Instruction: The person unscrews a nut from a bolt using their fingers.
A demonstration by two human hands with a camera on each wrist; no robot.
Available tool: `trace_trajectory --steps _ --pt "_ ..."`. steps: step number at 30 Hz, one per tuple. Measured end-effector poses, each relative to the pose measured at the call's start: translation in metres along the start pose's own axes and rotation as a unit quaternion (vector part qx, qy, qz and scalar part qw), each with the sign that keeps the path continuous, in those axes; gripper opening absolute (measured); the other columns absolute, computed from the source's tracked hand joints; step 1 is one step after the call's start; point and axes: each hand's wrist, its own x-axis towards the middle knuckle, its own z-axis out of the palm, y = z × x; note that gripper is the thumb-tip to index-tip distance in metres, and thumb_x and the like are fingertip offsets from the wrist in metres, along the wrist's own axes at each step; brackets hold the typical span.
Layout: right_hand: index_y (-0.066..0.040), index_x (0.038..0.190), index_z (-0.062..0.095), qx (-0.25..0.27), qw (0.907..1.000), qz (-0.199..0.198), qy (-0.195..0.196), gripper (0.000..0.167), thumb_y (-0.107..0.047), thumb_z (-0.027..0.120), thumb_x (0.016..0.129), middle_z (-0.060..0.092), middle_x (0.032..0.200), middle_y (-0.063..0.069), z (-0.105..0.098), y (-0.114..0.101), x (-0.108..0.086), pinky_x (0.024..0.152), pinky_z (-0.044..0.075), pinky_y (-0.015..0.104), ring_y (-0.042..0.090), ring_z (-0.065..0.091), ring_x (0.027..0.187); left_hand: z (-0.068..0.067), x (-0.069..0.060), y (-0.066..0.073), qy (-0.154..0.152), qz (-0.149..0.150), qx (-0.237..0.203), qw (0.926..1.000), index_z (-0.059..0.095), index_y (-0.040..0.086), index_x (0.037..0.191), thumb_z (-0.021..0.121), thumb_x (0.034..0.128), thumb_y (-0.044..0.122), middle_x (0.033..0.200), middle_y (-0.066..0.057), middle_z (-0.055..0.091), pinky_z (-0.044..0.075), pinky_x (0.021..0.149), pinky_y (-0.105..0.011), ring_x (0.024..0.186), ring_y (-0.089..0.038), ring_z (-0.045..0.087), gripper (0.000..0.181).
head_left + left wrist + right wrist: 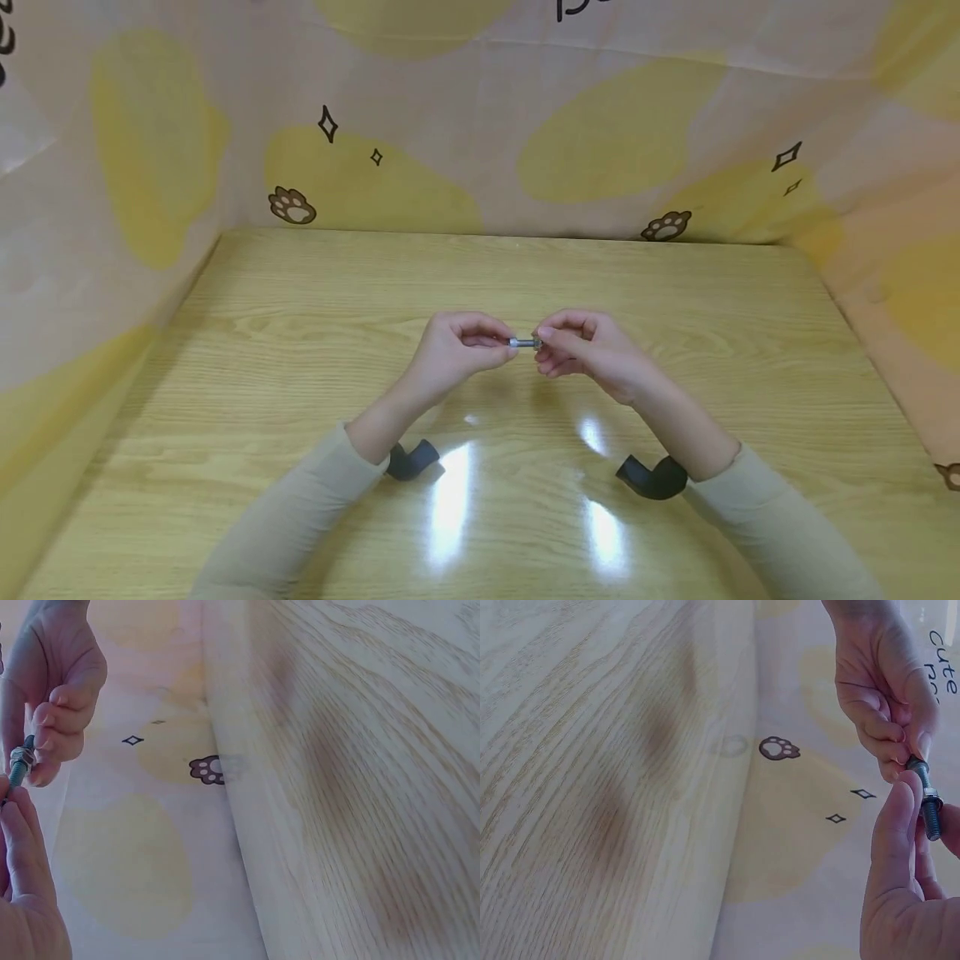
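Observation:
A silvery metal bolt [527,343] spans the gap between both hands above the table, lying roughly level in the head view. My left hand [467,346] pinches its head end between thumb and fingers. At the threaded end, thumb and fingers of my right hand [581,346] pinch a nut [932,802] on the bolt. The right wrist view shows the thread's tip poking out past the nut. Seen from the left wrist, the bolt [18,771] is at the left edge, its head hidden by fingers of the left hand [30,900].
Below the hands lies a wood-grain table [337,292] with bright light reflections. A printed cloth [480,133] with yellow patches and paw prints stands behind and at both sides. Black curved pieces [652,478] sit at both wrists.

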Motion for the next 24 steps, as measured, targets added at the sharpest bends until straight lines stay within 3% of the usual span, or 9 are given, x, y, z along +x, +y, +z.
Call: trace_trajectory --steps 3,7,16,19,24 --pt "-0.001 0.096 0.059 0.007 0.9996 -0.026 -0.002 0.009 0.002 0.057 0.088 0.065 0.084 0.004 -0.0011 0.0011 -0.0002 0.074 0.056 0.029 0.014 0.065 0.075 -0.0001 0.0002 0.0003 -0.001 0.005 -0.002 1.0 0.067 -0.005 0.094 0.071 0.0787 0.0 0.09 -0.013 0.068 0.056 0.075 -0.034 0.078 -0.021 0.066 0.016" --pt "-0.006 0.098 0.06 0.007 0.9983 -0.056 -0.015 0.027 0.013 0.062 0.078 0.063 0.094 0.005 -0.0022 0.0008 -0.0013 0.076 0.055 0.028 0.015 0.064 0.084 -0.001 0.0001 0.0005 0.0 0.005 -0.004 1.0 0.067 -0.005 0.093 0.071 0.0785 -0.001 0.09 -0.012 0.068 0.056 0.075 -0.034 0.077 -0.021 0.066 0.016" --pt "0.0 0.098 0.058 0.004 1.0 0.005 -0.005 0.011 -0.009 0.054 0.094 0.065 0.078 0.006 0.0037 -0.0009 0.0009 0.07 0.057 0.032 0.015 0.064 0.069 -0.0035 -0.0021 -0.0011 -0.002 0.002 0.0 1.0 0.067 -0.005 0.094 0.07 0.0791 0.0 0.089 -0.013 0.068 0.056 0.075 -0.034 0.078 -0.021 0.066 0.016" --pt "0.0 0.097 0.058 0.005 0.9999 -0.011 -0.004 0.007 0.0 0.057 0.089 0.065 0.082 0.005 0.003 0.0003 0.0013 0.073 0.056 0.029 0.013 0.064 0.073 -0.0037 -0.0021 -0.0007 -0.006 0.003 -0.001 1.0 0.067 -0.005 0.094 0.071 0.0792 0.001 0.089 -0.013 0.068 0.056 0.075 -0.034 0.078 -0.021 0.066 0.016" --pt "-0.001 0.103 0.057 0.0 0.9989 -0.046 -0.008 0.026 0.008 0.063 0.08 0.061 0.096 0.006 0.0016 0.0013 0.0019 0.079 0.054 0.03 0.016 0.064 0.086 -0.0036 -0.0034 0.0003 -0.002 0.0 -0.004 1.0 0.067 -0.005 0.093 0.071 0.0784 0.0 0.089 -0.012 0.068 0.056 0.074 -0.034 0.077 -0.021 0.066 0.016"
